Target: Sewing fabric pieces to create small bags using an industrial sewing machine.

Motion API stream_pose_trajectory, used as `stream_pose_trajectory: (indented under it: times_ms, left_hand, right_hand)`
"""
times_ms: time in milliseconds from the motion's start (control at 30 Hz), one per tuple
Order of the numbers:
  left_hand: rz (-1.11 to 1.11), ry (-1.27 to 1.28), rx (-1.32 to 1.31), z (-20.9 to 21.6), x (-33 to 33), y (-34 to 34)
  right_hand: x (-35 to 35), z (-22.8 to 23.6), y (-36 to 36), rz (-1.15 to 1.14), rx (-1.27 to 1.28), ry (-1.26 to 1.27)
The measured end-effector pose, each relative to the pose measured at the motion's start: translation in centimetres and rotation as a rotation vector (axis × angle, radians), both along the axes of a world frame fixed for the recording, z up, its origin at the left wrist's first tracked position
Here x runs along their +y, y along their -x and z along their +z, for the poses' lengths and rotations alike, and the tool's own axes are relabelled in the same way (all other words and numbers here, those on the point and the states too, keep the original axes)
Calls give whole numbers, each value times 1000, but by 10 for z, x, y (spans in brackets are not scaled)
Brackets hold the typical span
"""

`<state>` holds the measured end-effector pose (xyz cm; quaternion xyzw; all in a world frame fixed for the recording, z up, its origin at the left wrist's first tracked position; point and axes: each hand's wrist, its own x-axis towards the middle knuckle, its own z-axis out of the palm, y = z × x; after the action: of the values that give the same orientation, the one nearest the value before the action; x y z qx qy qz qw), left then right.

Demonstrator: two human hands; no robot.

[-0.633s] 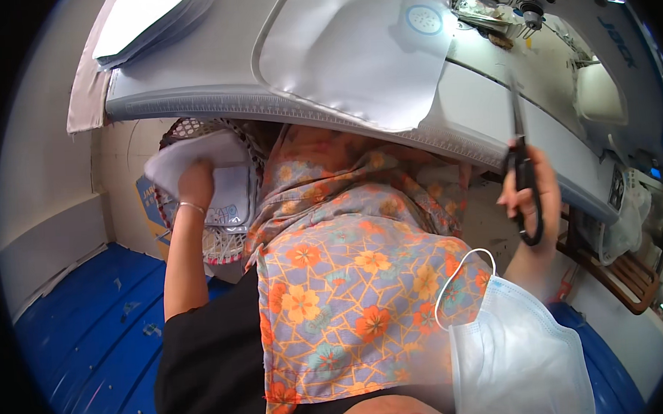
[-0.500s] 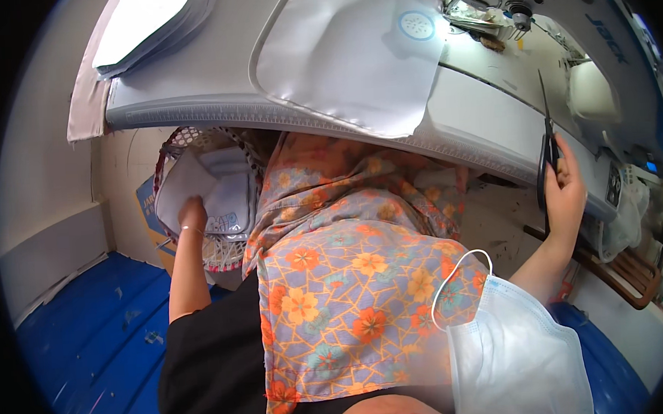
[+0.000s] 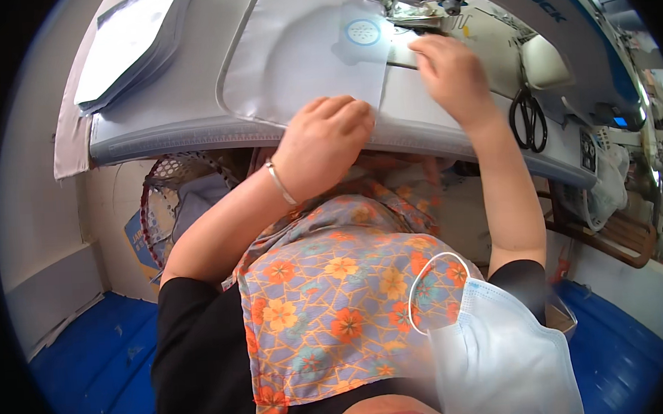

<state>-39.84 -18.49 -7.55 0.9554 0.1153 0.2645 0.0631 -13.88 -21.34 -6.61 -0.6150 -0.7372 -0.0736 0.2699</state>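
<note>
A white fabric piece (image 3: 287,67) with a bound dark edge and a round blue-ringed print lies on the sewing machine table, partly beside the needle area. My left hand (image 3: 326,141) is at its near edge, fingers curled over the near right corner, which they hide. Just right of the fabric, close to the presser foot, my right hand (image 3: 456,79) is raised with bent fingers. It is slightly blurred, and I cannot tell if anything is in it. Black-handled scissors (image 3: 528,122) rest on the table right of that forearm.
The sewing machine (image 3: 562,22) arches over the right side. A stack of white pieces (image 3: 128,49) lies at the far left. Below the table edge stands a basket (image 3: 155,209) with light cloth in it. A face mask (image 3: 504,355) hangs at my chest.
My left hand has come up from the basket to the fabric's near edge. My right hand has let go of the scissors, now on the table, and moved left toward the needle area.
</note>
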Motion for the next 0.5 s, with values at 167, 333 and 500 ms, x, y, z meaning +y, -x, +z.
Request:
stream_pose_trajectory:
  times_ms: [167,333,500]
  left_hand:
    - [28,-4,-96,-9,-20,-22]
    - [44,3,-115,-6,-15,-29]
    - [47,31,-63,2,-1,-32]
  right_hand:
    - [16,-19,10,58,-19,-123]
    - [14,-18,13,41,-53,-124]
    - [14,-18,13,36,-40,-121]
